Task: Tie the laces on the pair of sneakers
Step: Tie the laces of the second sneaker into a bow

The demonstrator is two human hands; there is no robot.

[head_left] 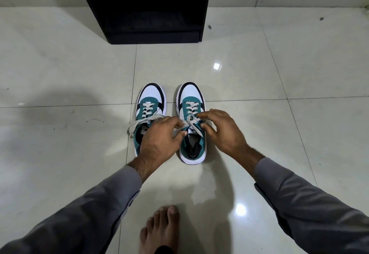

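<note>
Two teal, white and black sneakers stand side by side on the tiled floor, toes pointing away from me. The left sneaker has loose white laces trailing off its left side. My left hand covers its heel and pinches one lace end of the right sneaker. My right hand pinches the other lace end above that shoe's tongue. The two lace ends cross between my hands.
A black open cabinet stands on the floor beyond the shoes. My bare foot is on the tiles near the bottom edge. Pale glossy tiles surround the shoes on all sides.
</note>
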